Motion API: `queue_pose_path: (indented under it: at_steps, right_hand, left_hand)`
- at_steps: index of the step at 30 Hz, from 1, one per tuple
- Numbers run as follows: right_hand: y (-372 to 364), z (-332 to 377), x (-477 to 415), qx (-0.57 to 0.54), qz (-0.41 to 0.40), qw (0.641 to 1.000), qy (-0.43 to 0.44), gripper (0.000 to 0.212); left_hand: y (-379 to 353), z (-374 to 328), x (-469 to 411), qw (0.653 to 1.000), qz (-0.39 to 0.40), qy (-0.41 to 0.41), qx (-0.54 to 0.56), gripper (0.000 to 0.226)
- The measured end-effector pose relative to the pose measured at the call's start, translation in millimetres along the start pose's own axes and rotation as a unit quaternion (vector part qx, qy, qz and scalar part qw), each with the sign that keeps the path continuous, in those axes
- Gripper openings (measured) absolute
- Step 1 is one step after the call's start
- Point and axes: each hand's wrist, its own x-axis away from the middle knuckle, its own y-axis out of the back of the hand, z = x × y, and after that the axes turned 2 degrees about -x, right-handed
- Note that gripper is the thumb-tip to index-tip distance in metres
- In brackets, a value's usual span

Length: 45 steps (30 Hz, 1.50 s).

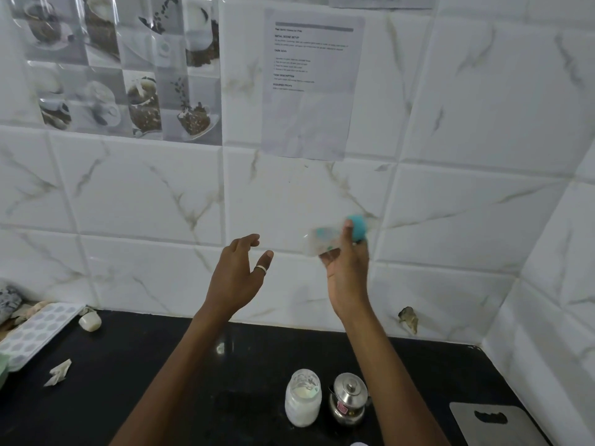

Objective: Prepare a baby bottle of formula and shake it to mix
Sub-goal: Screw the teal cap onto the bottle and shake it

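My right hand (pixel 349 272) is raised in front of the tiled wall, gripping a clear baby bottle (pixel 325 241) with teal print and a teal cap. The bottle lies roughly sideways, cap to the right, and is blurred by motion. My left hand (pixel 238 278) hovers to its left, fingers spread and holding nothing, a ring on the thumb. Down on the black counter stand a glass jar of white powder (pixel 303 400) and a small steel lidded pot (pixel 349 399) side by side.
A white mould tray (pixel 35 333) leans at the counter's left end beside a small pale lump (pixel 90 321) and a crumpled paper scrap (pixel 59 371). A grey cutting board (pixel 495 424) lies at the right front. A printed sheet (pixel 310 85) is taped to the wall.
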Motion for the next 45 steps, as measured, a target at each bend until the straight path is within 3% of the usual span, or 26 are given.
queue_pose_path:
  at_steps: [3, 6, 8, 12, 16, 18, 20, 22, 26, 28, 31, 35, 37, 40, 45]
  right_hand:
    - [0, -6, 4, 0.104, 0.068, 0.992, -0.023, 0.063]
    - [5, 8, -7, -0.083, 0.007, 0.997, -0.001, 0.049]
    - [4, 10, -10, -0.128, -0.011, 0.992, 0.005, 0.043]
    - [-3, 0, 2, 0.055, 0.062, 0.996, -0.043, 0.047]
    - [4, 12, -8, -0.108, 0.001, 0.994, -0.004, 0.047]
    - [2, 9, -10, -0.06, 0.003, 0.998, -0.002, 0.048]
    - [-1, 1, -2, 0.066, 0.052, 0.996, -0.033, 0.052]
    - [-2, 3, 0, 0.099, 0.076, 0.992, -0.035, 0.052]
    - [0, 18, -13, -0.112, -0.007, 0.994, 0.015, 0.051]
    - [-3, 15, -13, -0.045, -0.004, 0.999, 0.01, 0.051]
    - [-5, 9, -3, 0.099, 0.068, 0.992, -0.026, 0.046]
    - [2, 20, -13, -0.111, 0.013, 0.994, 0.001, 0.044]
    - [2, 17, -14, -0.089, -0.003, 0.996, -0.002, 0.044]
    - [-3, 8, -2, 0.066, 0.046, 0.996, -0.038, 0.053]
    - [3, 15, -9, -0.104, 0.006, 0.995, -0.01, 0.042]
  left_hand:
    - [0, -1, -1, 1.0, 0.0, 0.0, -0.002, 0.052]
    - [2, -1, 0, 1.0, -0.001, -0.001, 0.004, 0.052]
    - [2, 1, 1, 1.0, -0.002, -0.001, 0.002, 0.052]
    - [1, 1, -1, 1.0, -0.002, 0.001, 0.004, 0.051]
    - [0, -1, 0, 1.0, -0.001, -0.006, 0.005, 0.051]
    - [-1, 1, -1, 1.0, 0.0, -0.004, 0.004, 0.051]
    - [-2, 0, -2, 1.0, -0.001, -0.003, 0.004, 0.052]
    - [-4, -2, -3, 1.0, 0.0, -0.005, 0.006, 0.051]
    - [-5, -3, -2, 1.0, 0.001, -0.007, 0.009, 0.05]
    - [-5, -2, -3, 1.0, 0.004, -0.006, 0.006, 0.051]
    - [-5, -3, -5, 1.0, -0.001, -0.004, 0.005, 0.051]
    - [-5, -2, -3, 1.0, 0.002, -0.007, 0.011, 0.051]
    - [-5, 0, -4, 1.0, 0.003, -0.005, 0.009, 0.051]
    - [-5, 0, -5, 1.0, 0.001, -0.001, 0.006, 0.052]
    - [-7, -1, -3, 1.0, 0.002, -0.005, 0.007, 0.051]
